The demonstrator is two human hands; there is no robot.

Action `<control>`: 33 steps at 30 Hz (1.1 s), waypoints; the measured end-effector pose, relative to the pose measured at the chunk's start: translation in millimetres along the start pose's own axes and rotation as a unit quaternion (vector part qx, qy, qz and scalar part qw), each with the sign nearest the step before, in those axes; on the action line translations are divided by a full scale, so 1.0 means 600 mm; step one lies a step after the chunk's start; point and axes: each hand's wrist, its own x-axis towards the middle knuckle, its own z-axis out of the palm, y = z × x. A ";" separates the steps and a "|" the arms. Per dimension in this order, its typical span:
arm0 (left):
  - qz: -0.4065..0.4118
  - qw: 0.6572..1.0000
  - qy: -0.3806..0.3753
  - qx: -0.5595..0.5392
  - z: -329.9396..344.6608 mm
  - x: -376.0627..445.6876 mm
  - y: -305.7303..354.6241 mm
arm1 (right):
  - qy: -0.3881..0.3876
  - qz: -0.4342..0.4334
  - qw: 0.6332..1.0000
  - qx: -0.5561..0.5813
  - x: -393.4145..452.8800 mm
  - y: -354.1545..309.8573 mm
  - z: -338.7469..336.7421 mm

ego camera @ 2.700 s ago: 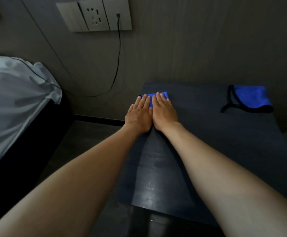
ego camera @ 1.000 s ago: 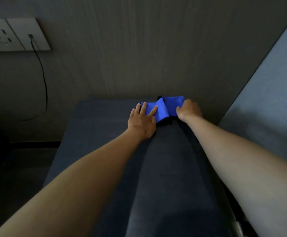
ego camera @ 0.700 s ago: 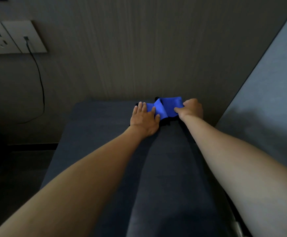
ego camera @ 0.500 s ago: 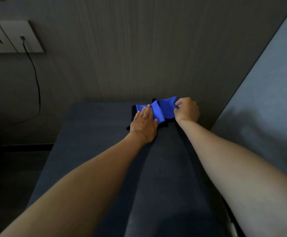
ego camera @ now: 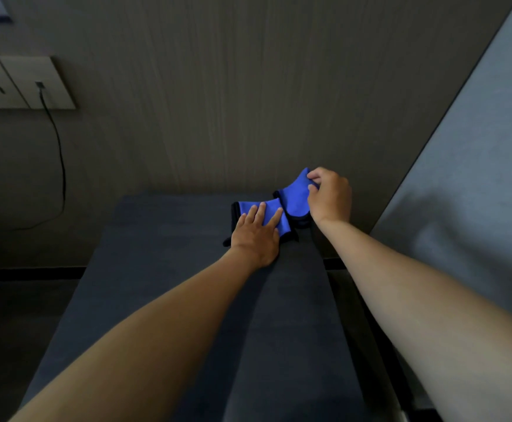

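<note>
A blue cloth with black edging [ego camera: 294, 197] lies at the far right of a dark table [ego camera: 169, 269], close to the wall. My left hand [ego camera: 257, 236] lies flat on the cloth's left part, fingers straight and pressing it down. My right hand [ego camera: 329, 196] pinches the cloth's right end between thumb and fingers and holds that end raised off the table. The cloth bends upward between the two hands.
A wood-grain wall [ego camera: 248, 86] stands right behind the table. A socket panel [ego camera: 20, 83] with a black cable [ego camera: 61, 166] plugged in hangs at the left. A grey panel [ego camera: 477, 178] borders the table's right side.
My right hand has lifted the cloth's right end up and toward the wall. My left hand has slid slightly further onto the cloth and stays flat. Earlier, both hands pressed another folded blue cloth at the left.
</note>
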 end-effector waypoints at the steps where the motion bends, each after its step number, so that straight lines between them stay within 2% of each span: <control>1: 0.000 1.000 -0.002 0.001 -0.001 0.002 0.006 | 0.003 -0.005 1.000 0.004 0.002 -0.001 -0.003; 7: -0.007 1.000 -0.005 -0.004 0.000 0.033 0.048 | 0.031 -0.049 0.998 0.008 0.032 -0.005 -0.023; 10: -0.008 1.000 0.002 -0.004 0.003 0.054 0.062 | 0.062 -0.049 0.997 0.020 0.056 -0.006 -0.036; 21: 0.006 1.000 -0.002 -0.013 0.008 0.122 0.115 | 0.081 -0.051 0.995 0.030 0.070 -0.002 -0.033; 27: 0.004 0.999 0.013 -0.042 0.006 0.135 0.085 | 0.091 -0.049 0.994 0.037 0.061 -0.023 -0.028; 33: -0.027 0.998 0.019 -0.045 0.005 0.104 0.003 | 0.086 -0.032 0.995 0.040 0.050 -0.044 -0.018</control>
